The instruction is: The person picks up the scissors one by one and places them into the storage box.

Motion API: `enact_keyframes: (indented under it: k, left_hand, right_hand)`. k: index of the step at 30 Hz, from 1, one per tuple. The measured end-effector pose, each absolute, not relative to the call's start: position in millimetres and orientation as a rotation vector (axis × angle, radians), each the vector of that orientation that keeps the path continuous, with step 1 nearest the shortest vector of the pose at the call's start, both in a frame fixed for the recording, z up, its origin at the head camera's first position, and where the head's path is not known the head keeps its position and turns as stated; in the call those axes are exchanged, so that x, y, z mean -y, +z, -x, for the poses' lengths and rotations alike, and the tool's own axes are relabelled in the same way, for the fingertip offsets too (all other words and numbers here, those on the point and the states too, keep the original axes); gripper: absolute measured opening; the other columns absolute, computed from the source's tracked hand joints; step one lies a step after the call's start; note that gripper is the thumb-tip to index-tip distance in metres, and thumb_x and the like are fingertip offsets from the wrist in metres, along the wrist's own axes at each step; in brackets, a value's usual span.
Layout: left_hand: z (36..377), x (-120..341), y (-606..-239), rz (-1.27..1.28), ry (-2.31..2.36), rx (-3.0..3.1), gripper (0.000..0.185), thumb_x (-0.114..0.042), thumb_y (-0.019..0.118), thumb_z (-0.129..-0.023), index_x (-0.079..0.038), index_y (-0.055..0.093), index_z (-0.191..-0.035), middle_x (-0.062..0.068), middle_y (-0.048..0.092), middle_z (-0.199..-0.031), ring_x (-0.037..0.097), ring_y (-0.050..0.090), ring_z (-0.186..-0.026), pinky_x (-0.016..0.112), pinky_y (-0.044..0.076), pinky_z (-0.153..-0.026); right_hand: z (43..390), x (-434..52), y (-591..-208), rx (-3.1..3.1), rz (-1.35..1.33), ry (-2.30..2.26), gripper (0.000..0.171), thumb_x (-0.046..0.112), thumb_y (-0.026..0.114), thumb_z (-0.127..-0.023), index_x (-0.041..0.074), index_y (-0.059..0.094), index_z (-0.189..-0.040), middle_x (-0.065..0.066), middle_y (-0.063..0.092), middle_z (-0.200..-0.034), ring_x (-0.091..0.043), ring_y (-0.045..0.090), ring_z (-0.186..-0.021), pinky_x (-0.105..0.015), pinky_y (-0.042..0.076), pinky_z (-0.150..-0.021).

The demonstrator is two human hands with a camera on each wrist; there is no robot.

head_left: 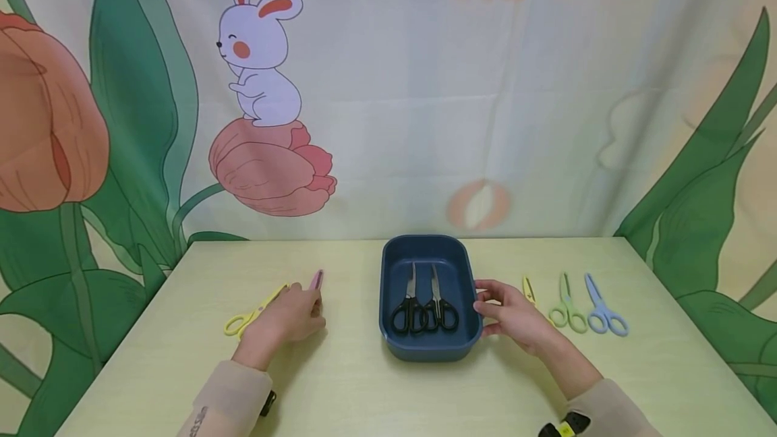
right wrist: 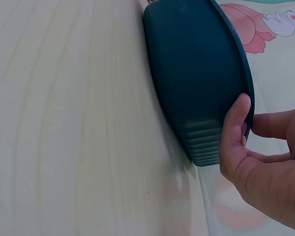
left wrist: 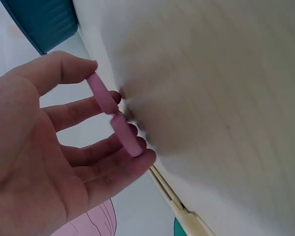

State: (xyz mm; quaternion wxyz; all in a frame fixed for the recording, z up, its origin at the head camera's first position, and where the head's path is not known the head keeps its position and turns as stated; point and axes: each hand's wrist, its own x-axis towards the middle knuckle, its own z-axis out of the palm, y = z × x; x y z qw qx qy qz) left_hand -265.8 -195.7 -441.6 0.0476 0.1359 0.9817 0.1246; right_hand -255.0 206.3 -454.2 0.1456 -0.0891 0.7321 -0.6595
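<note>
My left hand point(head_left: 288, 315) is at the left of the table, holding pink scissors point(head_left: 317, 280) by the handles. In the left wrist view the thumb is on one pink handle point(left wrist: 102, 93) and the fingers are behind the other. Yellow scissors point(head_left: 241, 322) lie beside that hand, partly hidden by it. At the middle stands a dark blue tray point(head_left: 425, 354), with two black-handled scissors point(head_left: 440, 312) side by side inside. My right hand point(head_left: 516, 315) grips the tray's right rim; the right wrist view shows its fingertips point(right wrist: 242, 103) against the tray wall.
Right of the tray lie yellow scissors point(head_left: 529, 290), partly behind the right hand, green scissors point(head_left: 567, 312) and blue scissors point(head_left: 603, 309) in a row. A printed cloth point(head_left: 388, 86) hangs along the table's back edge.
</note>
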Motion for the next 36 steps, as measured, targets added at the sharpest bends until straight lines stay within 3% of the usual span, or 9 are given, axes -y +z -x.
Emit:
enact_keyframes:
  k: [9,16,24,36]
  left_hand:
    - [270,193,-444,-0.405,0.379,-3.03,0.014,-0.021,0.06,-0.091,-0.009,0.057,-0.097,0.014,0.048,-0.093,0.032,0.05,-0.091,0.047,0.045,-0.083]
    - [271,188,-445,-0.42,0.361,-3.077,0.041,-0.022,0.055,-0.096,0.005,0.054,-0.127,0.021,0.047,-0.102,0.039,0.049,-0.099,0.051,0.047,-0.09]
    - [268,181,-443,-0.527,0.393,-3.158,0.032,-0.021,0.053,-0.095,0.005,0.053,-0.114,0.019,0.045,-0.096,0.036,0.047,-0.09,0.05,0.045,-0.083]
    - [262,159,-430,-0.603,0.432,-3.236,0.035,-0.019,0.054,-0.095,0.008,0.053,-0.116,0.019,0.045,-0.095,0.034,0.045,-0.089,0.046,0.047,-0.078]
  right_hand:
    - [257,-207,-458,-2.117,0.23,-1.894,0.048,0.0,0.051,-0.106,-0.009,0.037,-0.151,-0.023,0.047,-0.119,-0.025,0.058,-0.089,-0.035,0.059,-0.068]
    - [258,-208,-460,-2.111,0.231,-1.903,0.048,0.0,0.051,-0.105,-0.008,0.037,-0.151,-0.023,0.047,-0.118,-0.025,0.059,-0.089,-0.035,0.059,-0.068]
    - [258,-208,-461,-2.103,0.231,-1.909,0.048,-0.001,0.051,-0.105,-0.009,0.038,-0.15,-0.022,0.048,-0.117,-0.025,0.06,-0.088,-0.035,0.059,-0.068]
    - [259,-207,-461,-2.1,0.244,-1.914,0.048,-0.001,0.052,-0.104,-0.01,0.037,-0.15,-0.022,0.049,-0.115,-0.024,0.06,-0.087,-0.034,0.059,-0.067]
